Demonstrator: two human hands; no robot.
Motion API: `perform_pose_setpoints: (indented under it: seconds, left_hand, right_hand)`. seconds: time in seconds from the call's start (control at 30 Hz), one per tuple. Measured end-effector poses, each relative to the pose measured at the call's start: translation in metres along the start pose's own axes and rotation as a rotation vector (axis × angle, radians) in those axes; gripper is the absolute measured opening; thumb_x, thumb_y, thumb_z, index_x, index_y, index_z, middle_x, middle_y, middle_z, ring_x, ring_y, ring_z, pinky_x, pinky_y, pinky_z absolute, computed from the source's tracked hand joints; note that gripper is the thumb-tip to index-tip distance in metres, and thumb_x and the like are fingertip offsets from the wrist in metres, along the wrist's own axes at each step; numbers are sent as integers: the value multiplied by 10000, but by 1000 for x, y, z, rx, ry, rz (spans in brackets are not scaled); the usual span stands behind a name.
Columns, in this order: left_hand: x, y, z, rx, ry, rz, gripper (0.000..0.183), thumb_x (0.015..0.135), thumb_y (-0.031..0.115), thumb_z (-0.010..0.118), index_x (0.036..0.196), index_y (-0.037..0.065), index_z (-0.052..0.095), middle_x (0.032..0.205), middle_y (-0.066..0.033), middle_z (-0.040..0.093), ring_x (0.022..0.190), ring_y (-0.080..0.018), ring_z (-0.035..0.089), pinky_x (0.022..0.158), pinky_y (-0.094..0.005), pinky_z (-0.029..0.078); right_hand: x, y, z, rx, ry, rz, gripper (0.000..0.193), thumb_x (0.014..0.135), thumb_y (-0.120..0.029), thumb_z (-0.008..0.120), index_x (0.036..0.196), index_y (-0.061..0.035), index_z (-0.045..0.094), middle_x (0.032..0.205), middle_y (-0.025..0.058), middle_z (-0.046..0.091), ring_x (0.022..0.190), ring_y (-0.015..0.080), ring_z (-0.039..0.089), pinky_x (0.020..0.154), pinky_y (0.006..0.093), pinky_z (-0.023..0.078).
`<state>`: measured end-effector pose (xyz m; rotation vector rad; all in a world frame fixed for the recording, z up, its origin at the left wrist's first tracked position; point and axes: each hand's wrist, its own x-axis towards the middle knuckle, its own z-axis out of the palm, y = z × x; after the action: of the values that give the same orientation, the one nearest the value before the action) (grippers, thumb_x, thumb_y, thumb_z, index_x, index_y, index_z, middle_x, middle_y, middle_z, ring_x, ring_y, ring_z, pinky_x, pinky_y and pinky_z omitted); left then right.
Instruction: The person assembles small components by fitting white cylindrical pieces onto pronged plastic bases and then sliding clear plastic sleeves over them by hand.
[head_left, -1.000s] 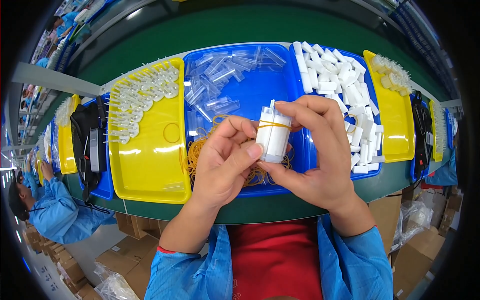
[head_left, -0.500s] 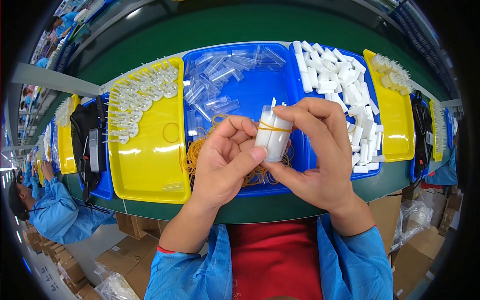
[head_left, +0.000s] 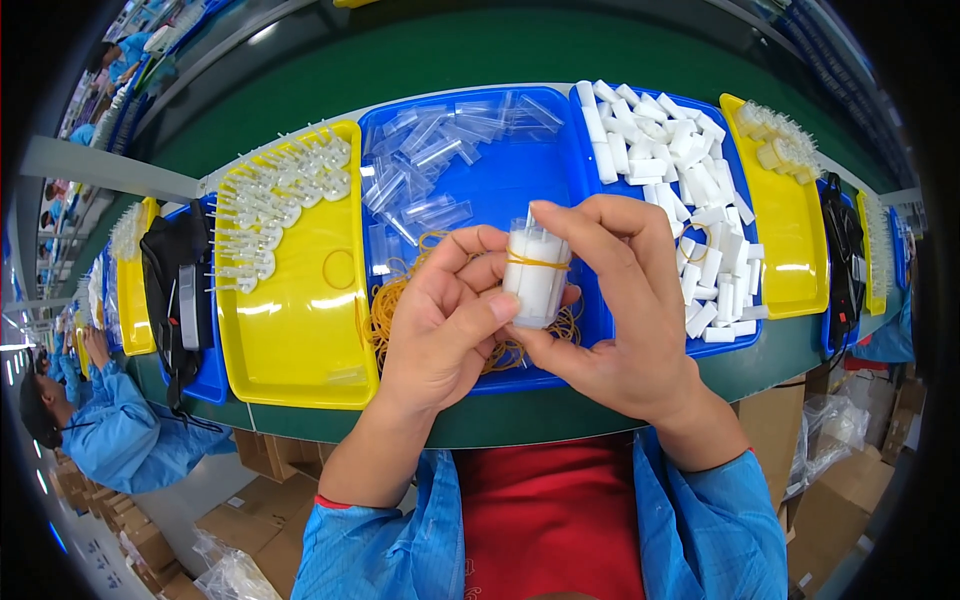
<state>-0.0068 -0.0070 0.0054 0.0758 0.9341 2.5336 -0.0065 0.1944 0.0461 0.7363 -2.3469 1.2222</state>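
Between both hands stands a bundle of white pieces and clear plastic (head_left: 537,285), circled by a yellow rubber band (head_left: 537,263). My left hand (head_left: 447,315) is closed on its left side, the thumb pressed low against the bundle. With my right hand (head_left: 632,310) I grip it from the other side: a fingertip touches a thin piece at the top, and the thumb is at the base. Behind and below the hands, loose rubber bands (head_left: 392,318) lie heaped in a blue tray (head_left: 500,215), partly covered by my hands.
Clear plastic pieces (head_left: 430,150) lie farther back in that tray. White blocks (head_left: 705,200) fill a blue tray at right. A yellow tray (head_left: 295,350) at left holds white pronged parts (head_left: 285,185) and one band. Another yellow tray (head_left: 800,230) stands far right. A co-worker (head_left: 130,420) sits at left.
The bundle has turned slightly between my fingers and now stands more upright, a little to the left. My right fingertip has moved left with it, onto the top.
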Motion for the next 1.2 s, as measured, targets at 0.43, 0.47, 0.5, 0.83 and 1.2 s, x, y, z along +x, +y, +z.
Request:
perform_pose_setpoints:
  seconds: [0.43,0.47,0.5,0.83,1.2]
  left_hand:
    - [-2,6,4,-80,-35,-115,512,1142,130,549,1605,-20,391,1518,-331,617,1340,-527,694,1106,-557,630]
    - [-2,6,3,-88,-43,-116,509,1148,145,543,1605,-20,392,1526,-332,609,1343,-527,692,1106,-559,630]
    - [-2,5,4,-88,-43,-116,509,1148,145,543,1605,-20,392,1526,-332,609,1343,-527,692,1106,-559,630]
    - [-2,1,6,-8,-57,-123,502,1185,200,518,1622,-11,391,1510,-310,615,1319,-452,715,1127,-525,601]
    - [-2,5,4,-9,-104,-127,525,1190,207,521,1648,2,367,1484,-337,638,1299,-448,731,1098,-511,617]
  right_hand:
    - [3,10,-9,80,-100,71,913,683,-110,1007,1520,-101,642,1409,166,544,1290,349,605,1033,433,565]
    - [3,10,-9,80,-100,72,913,683,-110,1007,1520,-101,642,1409,166,544,1290,349,605,1033,433,565]
    - [4,10,-8,83,-89,64,887,691,-105,997,1507,-98,649,1393,162,557,1286,348,609,1032,431,566]
    - [2,8,-6,78,-92,74,811,739,-112,975,1486,-93,660,1364,156,585,1226,335,643,959,406,606]
    - [2,10,-5,113,-80,83,758,738,-137,978,1440,-107,695,1387,164,672,1269,366,695,1032,443,603]
